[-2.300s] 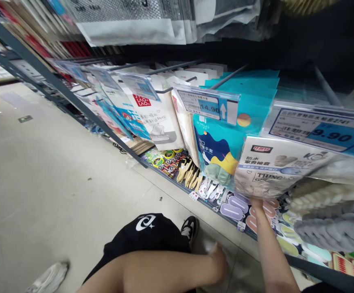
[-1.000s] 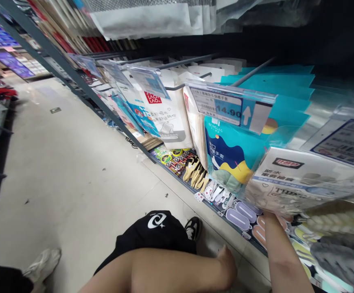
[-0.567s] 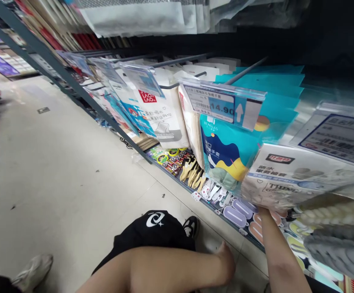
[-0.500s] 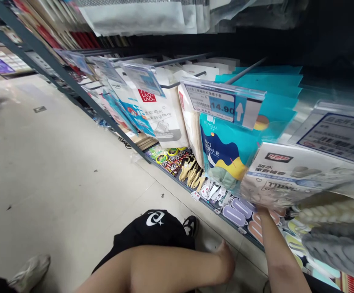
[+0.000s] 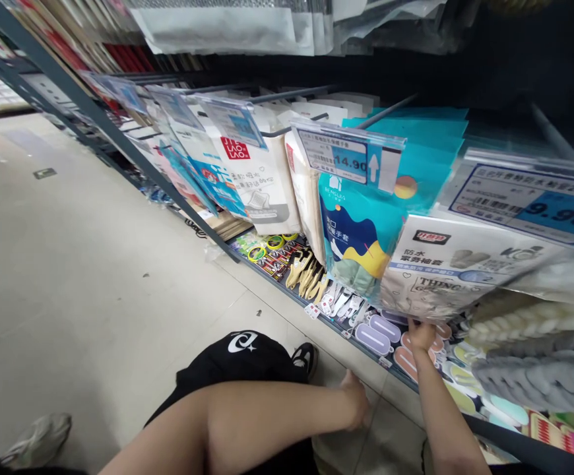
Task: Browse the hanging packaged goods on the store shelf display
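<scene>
- Clear plastic packet (image 5: 445, 270), white card inside, hangs at right of centre; right hand (image 5: 419, 333) pinches its bottom edge from below, fingers closed on the film.
- Left hand (image 5: 359, 406) rests low at bottom centre, near the floor (image 5: 94, 264); whether its fingers are spread cannot be told.
- Teal glove pack (image 5: 361, 244) hangs just left of the packet, under a 14.90 price tag (image 5: 346, 158); a 9.90 price tag (image 5: 529, 204) sits above.
- Judgement: a light, steady pinch, lifting along the peg, should free the packet without tearing.
</scene>
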A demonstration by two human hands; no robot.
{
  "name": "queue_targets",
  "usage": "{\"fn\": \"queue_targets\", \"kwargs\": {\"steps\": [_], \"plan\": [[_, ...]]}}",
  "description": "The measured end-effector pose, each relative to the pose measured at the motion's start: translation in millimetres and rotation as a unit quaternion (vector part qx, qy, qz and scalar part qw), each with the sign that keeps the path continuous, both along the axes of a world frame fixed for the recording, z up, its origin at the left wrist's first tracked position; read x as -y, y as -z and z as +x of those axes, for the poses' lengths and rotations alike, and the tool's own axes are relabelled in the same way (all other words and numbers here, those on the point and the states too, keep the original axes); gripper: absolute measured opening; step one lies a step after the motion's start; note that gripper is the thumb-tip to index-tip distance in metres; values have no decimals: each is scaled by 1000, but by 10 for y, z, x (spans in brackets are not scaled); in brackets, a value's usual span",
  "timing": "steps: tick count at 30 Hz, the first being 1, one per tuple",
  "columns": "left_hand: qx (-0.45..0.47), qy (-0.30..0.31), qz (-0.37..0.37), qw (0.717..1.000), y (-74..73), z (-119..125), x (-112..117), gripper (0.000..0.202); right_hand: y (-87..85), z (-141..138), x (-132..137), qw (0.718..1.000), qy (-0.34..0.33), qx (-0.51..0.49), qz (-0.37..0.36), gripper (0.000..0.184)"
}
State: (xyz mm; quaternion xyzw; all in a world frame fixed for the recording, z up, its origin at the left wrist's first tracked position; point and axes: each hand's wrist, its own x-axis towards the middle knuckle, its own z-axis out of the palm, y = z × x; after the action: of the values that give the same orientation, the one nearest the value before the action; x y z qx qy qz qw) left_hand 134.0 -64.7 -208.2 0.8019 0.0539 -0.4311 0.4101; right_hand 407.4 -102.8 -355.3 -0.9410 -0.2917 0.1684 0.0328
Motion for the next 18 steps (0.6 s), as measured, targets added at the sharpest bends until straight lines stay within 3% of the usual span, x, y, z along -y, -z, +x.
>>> {"fn": "queue_targets", "kwargs": {"steps": [2, 5, 8, 11, 13, 14, 16, 18], "plan": [[2, -46, 4, 999, -114, 21, -165, 50, 27, -102, 108, 998, -50, 35, 27, 43], [-1, -219, -9, 976, -208, 74, -438, 56, 5, -355, 171, 980, -181, 64, 42, 26], [-27, -440, -40, 896, -137, 109, -677, 73, -80, -702, 101, 938, -313, 89, 119, 12], [12, -590, -99, 801, 43, 88, -827, 89, -209, -1065, -56, 900, -349, 79, 248, 7], [49, -623, -120, 771, 144, 45, -888, 78, -304, -1266, -178, 882, -348, 45, 314, 9], [55, -623, -113, 772, 174, 18, -914, 66, -347, -1343, -235, 874, -353, 22, 333, 12], [8, -581, -63, 812, 186, -42, -962, 45, -412, -1436, -323, 856, -396, -46, 329, 24], [-81, -510, -5, 856, 147, -104, -998, 44, -423, -1435, -349, 838, -460, -127, 264, 47]]}}
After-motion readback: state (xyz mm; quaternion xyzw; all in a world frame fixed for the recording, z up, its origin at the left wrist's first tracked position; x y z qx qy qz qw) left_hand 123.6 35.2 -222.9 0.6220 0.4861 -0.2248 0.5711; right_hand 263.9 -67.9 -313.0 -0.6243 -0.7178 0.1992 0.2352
